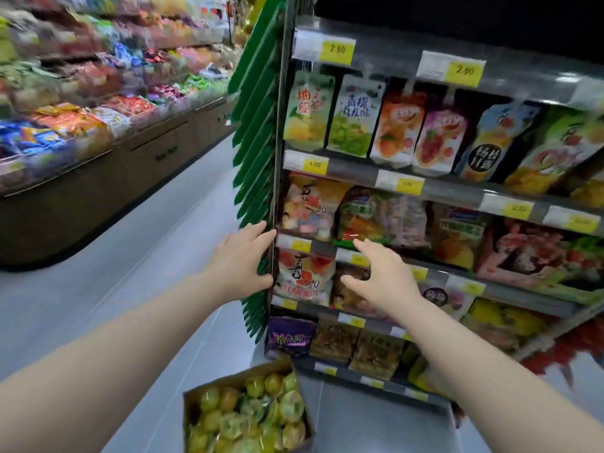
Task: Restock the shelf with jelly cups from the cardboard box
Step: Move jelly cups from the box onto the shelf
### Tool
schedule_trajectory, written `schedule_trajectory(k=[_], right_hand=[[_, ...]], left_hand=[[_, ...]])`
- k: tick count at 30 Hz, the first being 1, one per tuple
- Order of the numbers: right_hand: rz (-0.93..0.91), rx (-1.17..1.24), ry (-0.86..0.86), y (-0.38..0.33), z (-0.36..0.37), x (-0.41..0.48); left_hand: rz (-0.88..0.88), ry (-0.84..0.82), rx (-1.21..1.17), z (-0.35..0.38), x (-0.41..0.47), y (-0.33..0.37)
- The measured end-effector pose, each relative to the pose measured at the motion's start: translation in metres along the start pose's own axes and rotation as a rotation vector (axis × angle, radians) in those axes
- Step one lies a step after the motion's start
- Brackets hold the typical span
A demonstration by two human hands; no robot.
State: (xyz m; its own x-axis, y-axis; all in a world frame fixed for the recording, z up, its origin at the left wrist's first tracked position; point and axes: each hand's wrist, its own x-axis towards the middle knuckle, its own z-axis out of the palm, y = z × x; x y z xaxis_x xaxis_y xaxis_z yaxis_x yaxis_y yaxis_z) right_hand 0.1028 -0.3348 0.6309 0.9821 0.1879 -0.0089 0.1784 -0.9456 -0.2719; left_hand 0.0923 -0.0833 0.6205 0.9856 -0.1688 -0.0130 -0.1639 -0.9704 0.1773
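Observation:
A cardboard box point(191, 400) sits on the floor at the bottom centre, packed with several yellow and green jelly cups point(251, 416). The shelf unit point(353, 165) rises to the right, its tiers stocked with snack bags. My left hand point(243, 261) is held at the shelf's left corner post with fingers straight, holding nothing. My right hand point(380, 276) hovers in front of the third and fourth tiers with fingers spread, also holding nothing. Both hands are well above the box.
Green hanging strips point(258, 132) run down the shelf's left end. A long display counter point(108, 132) of packaged sweets lines the left side of the aisle. Grey floor point(157, 256) lies between the counter and the shelf. Yellow price tags line the shelf edges.

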Motion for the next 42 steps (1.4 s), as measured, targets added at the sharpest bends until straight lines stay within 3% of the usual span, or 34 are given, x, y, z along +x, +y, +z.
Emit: schedule_trajectory(k=[11,17,22,29,34,37,42], right_hand=[[0.157,0.121,-0.335,-0.039,0.219,0.011],[0.236,0.194,-0.406,-0.039,0.357,0.006],[0.252,0.226,-0.495,-0.018,0.482,0.005],[0.248,0.307,-0.513,0.013,0.645,0.003],[0.187,0.32,-0.483,0.029,0.724,0.009],[0.137,0.295,-0.453,0.038,0.748,0.012],[0.066,0.198,-0.431,0.044,0.756,0.0]], left_hand=[[-0.093,-0.326,-0.117,0.159,-0.013,-0.136],[-0.19,-0.465,-0.236,0.292,-0.034,-0.182],[-0.445,-0.558,-0.421,0.418,-0.047,-0.197],[-0.679,-0.477,-0.602,0.591,-0.052,-0.215],[-1.201,-0.283,-0.96,0.679,-0.033,-0.229],[-1.274,-0.121,-1.004,0.708,-0.025,-0.236],[-1.317,0.001,-1.117,0.731,-0.017,-0.256]])
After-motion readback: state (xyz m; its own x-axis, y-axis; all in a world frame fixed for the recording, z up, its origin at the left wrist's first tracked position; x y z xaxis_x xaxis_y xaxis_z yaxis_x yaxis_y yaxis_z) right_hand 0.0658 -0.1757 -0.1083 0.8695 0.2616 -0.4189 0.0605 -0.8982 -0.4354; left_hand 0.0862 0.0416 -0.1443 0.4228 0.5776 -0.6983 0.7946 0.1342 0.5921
